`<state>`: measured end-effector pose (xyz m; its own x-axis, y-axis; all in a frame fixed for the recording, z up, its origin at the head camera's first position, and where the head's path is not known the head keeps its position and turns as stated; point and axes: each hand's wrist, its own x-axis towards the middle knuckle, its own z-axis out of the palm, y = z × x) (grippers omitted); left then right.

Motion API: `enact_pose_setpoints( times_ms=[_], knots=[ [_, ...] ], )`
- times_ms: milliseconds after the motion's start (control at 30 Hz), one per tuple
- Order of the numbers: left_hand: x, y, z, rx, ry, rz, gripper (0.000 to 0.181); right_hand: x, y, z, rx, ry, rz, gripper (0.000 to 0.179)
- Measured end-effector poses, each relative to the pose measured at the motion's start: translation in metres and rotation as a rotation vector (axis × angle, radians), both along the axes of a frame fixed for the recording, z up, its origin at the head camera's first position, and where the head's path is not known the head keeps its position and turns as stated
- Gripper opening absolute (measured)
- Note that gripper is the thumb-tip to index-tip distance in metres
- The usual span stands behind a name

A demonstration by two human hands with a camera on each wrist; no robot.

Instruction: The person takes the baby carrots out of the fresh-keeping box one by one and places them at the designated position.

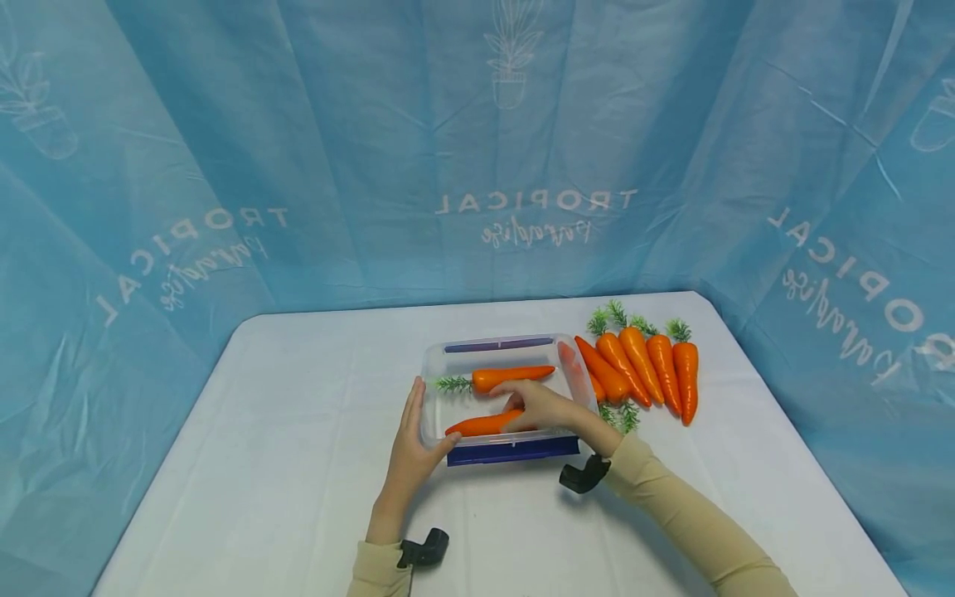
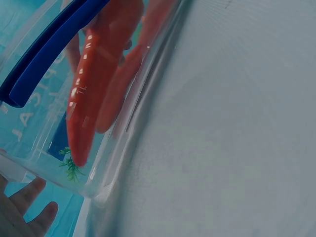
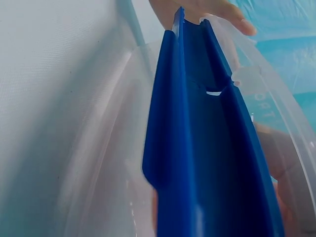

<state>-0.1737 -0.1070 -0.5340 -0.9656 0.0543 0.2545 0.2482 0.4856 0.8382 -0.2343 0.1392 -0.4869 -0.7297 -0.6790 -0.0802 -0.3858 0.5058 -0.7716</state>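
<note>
A clear plastic container [image 1: 440, 352] with blue clip flaps [image 1: 515, 450] stands on the table. Inside lies a carrot [image 1: 511, 378] with green leaves, its tip toward the right. Nearer the front is a second carrot [image 1: 477, 426] with its tip pointing left; my right hand [image 1: 545, 406] reaches into the container and holds it, covering its thick end. My left hand [image 1: 418, 448] rests against the container's left side, its fingers extended along the wall and its thumb by the front corner. In the left wrist view, the front carrot [image 2: 86, 98] shows through the clear wall.
Several carrots [image 1: 642, 365] with green tops lie in a cluster against the container's right side. The white table [image 1: 313, 414] is bordered by blue printed curtains [image 1: 373, 166] at the back and sides.
</note>
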Motion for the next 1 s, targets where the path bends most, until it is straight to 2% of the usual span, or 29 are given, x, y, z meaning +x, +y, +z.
enact_pose_setpoints(
  times_ms=[100,300,500,633,800,1000],
  knots=[
    [0.001,0.000,0.000,0.002,0.000,0.002,0.097,-0.001,0.000,0.001,-0.039,0.008,-0.042,0.057],
    [0.001,0.002,-0.001,-0.015,0.069,0.018,0.096,-0.003,0.002,0.006,-0.120,0.062,-0.146,0.058],
    [0.001,0.001,0.001,-0.006,0.010,0.011,0.096,-0.006,0.005,0.017,-0.124,0.069,-0.232,0.059],
    [0.001,0.001,0.002,-0.009,0.004,0.003,0.096,-0.007,0.011,0.029,-0.164,0.081,-0.260,0.057],
    [0.001,0.001,0.001,-0.007,0.008,0.006,0.097,-0.006,0.021,0.045,-0.189,0.062,-0.284,0.058],
    [0.002,0.001,0.002,-0.033,0.012,0.020,0.097,-0.004,0.036,0.067,-0.244,0.028,-0.353,0.060]
  ],
)
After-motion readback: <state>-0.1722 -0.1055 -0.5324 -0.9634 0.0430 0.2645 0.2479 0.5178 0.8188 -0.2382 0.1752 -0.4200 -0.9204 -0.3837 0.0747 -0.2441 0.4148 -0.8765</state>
